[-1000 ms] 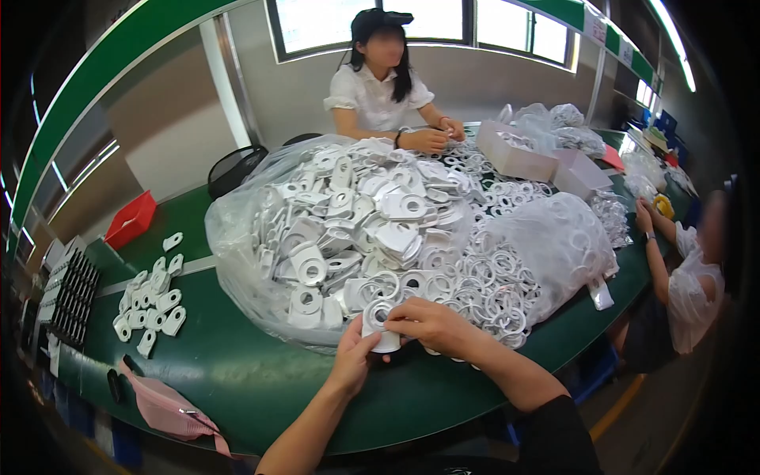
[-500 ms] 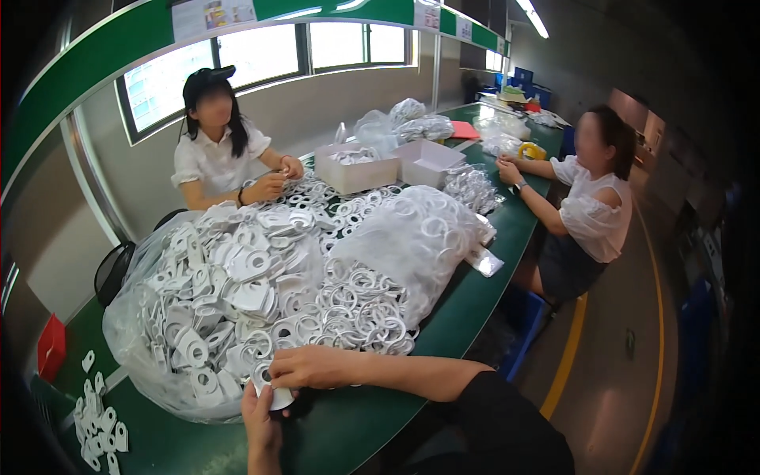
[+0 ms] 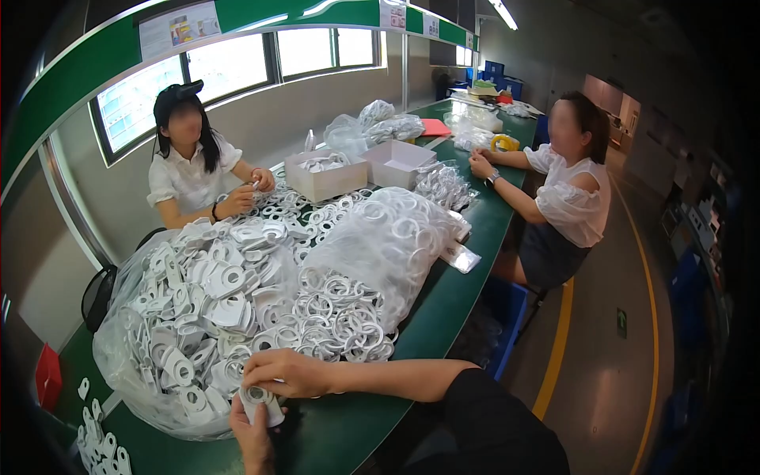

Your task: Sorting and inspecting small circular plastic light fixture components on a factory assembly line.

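The left hand (image 3: 252, 437) grips a flat white plastic-looking piece with a round hole (image 3: 272, 415) by its edges; the right hand (image 3: 291, 372) bends over its upper end, its hold unclear. Uneven pressure could tip the piece into the loose white rings (image 3: 342, 318) beyond the right hand.

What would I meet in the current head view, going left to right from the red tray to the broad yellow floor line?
Red tray, small group of white parts, white part held in the left hand, clear bag of white rings, blue crate, broad yellow floor line.
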A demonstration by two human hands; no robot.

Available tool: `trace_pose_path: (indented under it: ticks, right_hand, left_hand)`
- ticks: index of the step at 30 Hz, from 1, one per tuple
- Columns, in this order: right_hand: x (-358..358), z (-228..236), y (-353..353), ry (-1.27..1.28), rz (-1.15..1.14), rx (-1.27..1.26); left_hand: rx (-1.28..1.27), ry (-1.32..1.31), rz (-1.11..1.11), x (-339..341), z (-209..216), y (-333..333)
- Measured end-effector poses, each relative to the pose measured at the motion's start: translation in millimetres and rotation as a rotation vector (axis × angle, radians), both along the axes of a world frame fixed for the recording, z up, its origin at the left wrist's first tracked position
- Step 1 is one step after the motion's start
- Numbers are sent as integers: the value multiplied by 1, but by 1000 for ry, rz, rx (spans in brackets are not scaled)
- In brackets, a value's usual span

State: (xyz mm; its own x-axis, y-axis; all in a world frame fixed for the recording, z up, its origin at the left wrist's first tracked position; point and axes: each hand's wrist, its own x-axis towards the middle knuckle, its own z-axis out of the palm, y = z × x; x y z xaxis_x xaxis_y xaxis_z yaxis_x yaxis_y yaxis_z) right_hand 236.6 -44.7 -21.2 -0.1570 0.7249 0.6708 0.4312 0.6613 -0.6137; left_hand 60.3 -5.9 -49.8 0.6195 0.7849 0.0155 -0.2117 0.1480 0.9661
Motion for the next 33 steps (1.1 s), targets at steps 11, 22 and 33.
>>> trace_pose_path:
  ticks: [11, 22, 33]
  right_hand:
    - [9, -7, 5, 100, 8, -292]
    - [14, -6, 9, 27, 84, -390]
    - [1, -8, 1, -192, 12, -344]
  left_hand:
    - [255, 94, -85, 1, -6, -9]
    - [385, 197, -87, 1, 5, -10]
    - [558, 370, 47, -2, -5, -7]
